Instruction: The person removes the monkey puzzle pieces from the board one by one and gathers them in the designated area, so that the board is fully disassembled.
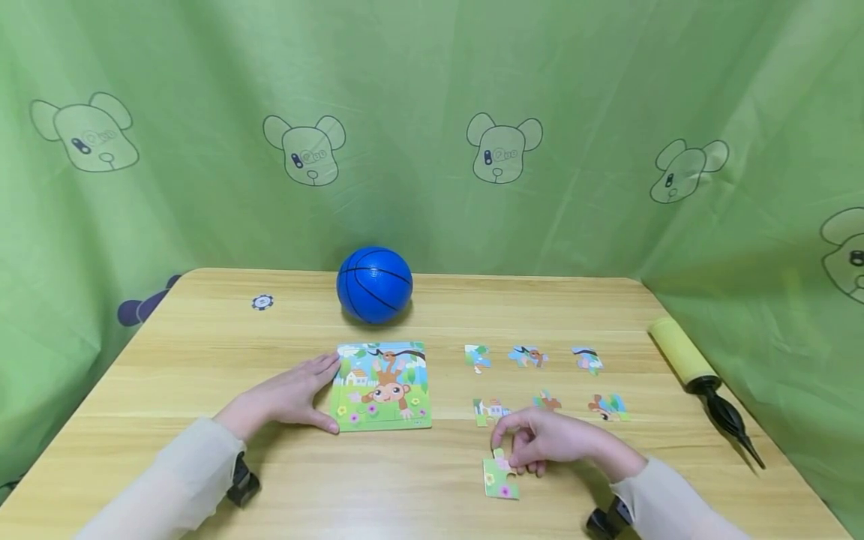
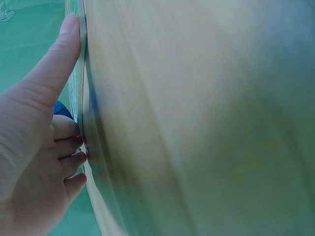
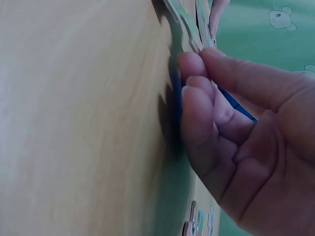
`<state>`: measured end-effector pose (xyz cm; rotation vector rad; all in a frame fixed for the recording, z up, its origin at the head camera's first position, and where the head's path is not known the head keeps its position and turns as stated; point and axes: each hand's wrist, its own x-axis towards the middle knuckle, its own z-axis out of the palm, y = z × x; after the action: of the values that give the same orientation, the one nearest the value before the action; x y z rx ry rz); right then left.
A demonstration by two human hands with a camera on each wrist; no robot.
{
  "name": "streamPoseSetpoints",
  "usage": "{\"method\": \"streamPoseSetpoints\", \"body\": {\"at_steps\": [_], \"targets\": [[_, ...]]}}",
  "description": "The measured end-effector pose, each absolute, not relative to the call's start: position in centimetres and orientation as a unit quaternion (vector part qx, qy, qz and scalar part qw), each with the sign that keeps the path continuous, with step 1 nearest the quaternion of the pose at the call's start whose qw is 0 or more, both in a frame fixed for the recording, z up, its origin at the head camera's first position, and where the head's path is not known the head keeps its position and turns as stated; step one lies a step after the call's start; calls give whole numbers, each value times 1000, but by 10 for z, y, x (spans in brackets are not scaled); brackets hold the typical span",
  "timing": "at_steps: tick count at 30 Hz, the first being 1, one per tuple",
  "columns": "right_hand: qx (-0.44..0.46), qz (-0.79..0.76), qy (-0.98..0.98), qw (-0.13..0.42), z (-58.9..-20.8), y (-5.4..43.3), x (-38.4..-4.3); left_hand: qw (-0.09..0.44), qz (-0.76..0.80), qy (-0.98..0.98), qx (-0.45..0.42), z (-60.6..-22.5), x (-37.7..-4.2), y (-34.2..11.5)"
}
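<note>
A square monkey puzzle board [image 1: 385, 390] lies on the table in the head view. My left hand [image 1: 297, 394] is spread along its left side, fingertips and thumb touching the edge. My right hand [image 1: 547, 439] pinches a green jigsaw piece [image 1: 501, 481] with flowers on it between thumb and finger. The right wrist view shows that piece [image 3: 186, 24] tilted just off the tabletop. Beyond the right hand lie loose jigsaw pieces in two rows, among them a house piece [image 1: 487, 412] partly behind the fingers and a brown piece [image 1: 548, 399].
A blue ball [image 1: 374, 285] stands behind the board. A round chip [image 1: 262, 302] lies at the back left. Along the right edge lies a yellow hand pump [image 1: 683, 354] with a black nozzle. A green curtain [image 1: 418, 217] hangs behind the wooden table [image 1: 297, 480].
</note>
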<state>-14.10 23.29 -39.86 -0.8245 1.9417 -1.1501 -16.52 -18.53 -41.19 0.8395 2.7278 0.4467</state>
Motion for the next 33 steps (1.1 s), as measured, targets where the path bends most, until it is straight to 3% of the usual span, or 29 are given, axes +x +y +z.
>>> {"method": "streamPoseSetpoints", "body": {"at_steps": [18,33], "targets": [[-306,-431,769,360,-400,230,-143,127,149,938,287,-410,-165,-185],[-337,-391,809,281,-387,178,-168,129,151,937,286,-411,-165,-185]]}}
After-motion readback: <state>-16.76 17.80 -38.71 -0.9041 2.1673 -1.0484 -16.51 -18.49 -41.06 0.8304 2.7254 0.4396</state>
